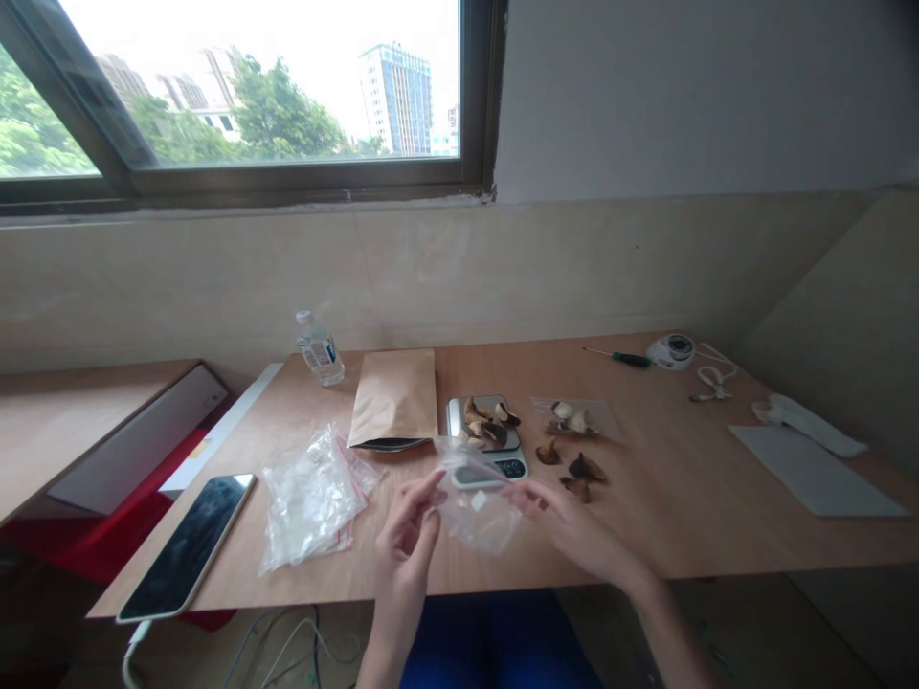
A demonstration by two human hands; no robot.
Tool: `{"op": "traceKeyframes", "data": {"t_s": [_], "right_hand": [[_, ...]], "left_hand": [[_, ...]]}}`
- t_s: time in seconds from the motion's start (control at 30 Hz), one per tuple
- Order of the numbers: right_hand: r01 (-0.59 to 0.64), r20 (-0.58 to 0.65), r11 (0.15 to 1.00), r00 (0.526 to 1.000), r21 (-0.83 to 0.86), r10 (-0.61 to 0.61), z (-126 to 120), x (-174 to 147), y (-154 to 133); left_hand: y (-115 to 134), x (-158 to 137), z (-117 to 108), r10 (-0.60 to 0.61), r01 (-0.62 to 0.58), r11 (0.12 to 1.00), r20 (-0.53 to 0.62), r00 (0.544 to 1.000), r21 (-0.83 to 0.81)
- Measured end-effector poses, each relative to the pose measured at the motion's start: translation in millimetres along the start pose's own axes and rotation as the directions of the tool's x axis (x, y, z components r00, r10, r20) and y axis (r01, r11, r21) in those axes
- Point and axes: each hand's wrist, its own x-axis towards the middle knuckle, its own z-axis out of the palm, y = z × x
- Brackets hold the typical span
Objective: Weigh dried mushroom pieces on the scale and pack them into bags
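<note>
Two hands are working a clear zip bag (480, 524) just inside the worktop's (689, 517) front edge, mid-span. Right hand (556, 509) is pinching the bag's mouth at its right end between thumb and fingertips. Left hand (409, 526) is meeting the left end with curled fingers; thumb is standing apart from the index, so can't tell if it's really gripping. Bag is overlapping the scale's near side in view; can't tell if it's touching.

Handling, judging by looks: film is probably very light, limp, slippery, likely clinging to itself. Best hold: both ends of the mouth, by the stiffer zip strip, not the floppy body.

Further out: phone (188, 545) is lying at the front-left corner, a pile of clear bags (310, 500) between it and left hand. White sheet (818, 474) is sitting toward the right edge. Loose brown dried pieces (587, 468) are lying right of the scale (511, 468), more pieces (477, 423) resting on its plate; they're looking light and brittle. Filled bag (603, 419) is lying behind the loose ones. Kraft pouch (396, 394), bottle (320, 351), screwdriver (632, 360) and white dome device (673, 352) are lining the back edge.
</note>
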Motion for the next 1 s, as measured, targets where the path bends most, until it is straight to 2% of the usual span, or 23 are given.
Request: {"op": "traceKeyframes", "data": {"t_s": [0.03,0.07,0.13,0.17,0.2,0.27,0.37,0.5,0.73,1.0], "right_hand": [[0.046,0.043,0.999,0.998,-0.013,-0.045,-7,6,1],[0.087,0.028,0.996,0.996,-0.038,-0.086,-13,14,4],[0.133,-0.149,0.981,0.977,-0.140,-0.154,-19,38,16],[0.124,-0.275,0.967,0.944,-0.222,-0.184,-19,52,24],[0.111,-0.345,0.947,0.913,-0.302,-0.217,-17,66,34],[0.082,-0.355,0.905,0.902,-0.418,-0.245,-10,92,54],[0.036,-0.307,0.860,0.926,-0.509,-0.220,1,113,74],[0.030,-0.294,0.822,0.926,-0.569,-0.237,7,115,78],[-0.026,-0.384,0.772,0.878,-0.635,-0.287,9,110,72],[0.004,-0.438,0.816,0.842,-0.578,-0.315,11,111,73]], "left_hand": [[1,3,-6,0.041,-0.042,0.998,0.043,0.998,0.037],[1,5,-12,0.078,-0.085,0.992,0.079,0.994,0.092],[0,10,-20,0.134,-0.159,0.958,0.117,0.984,0.239],[-2,13,-23,0.152,-0.182,0.932,0.118,0.981,0.314],[-4,15,-24,0.167,-0.198,0.904,0.115,0.979,0.378],[-7,20,-25,0.186,-0.213,0.860,0.104,0.977,0.463],[-9,26,-22,0.180,-0.193,0.827,0.076,0.981,0.528],[-10,32,-17,0.166,-0.173,0.826,0.061,0.984,0.536],[-14,37,-6,0.100,-0.120,0.871,0.067,0.993,0.476],[-14,38,6,-0.011,-0.011,0.895,0.047,0.999,0.446]]}}
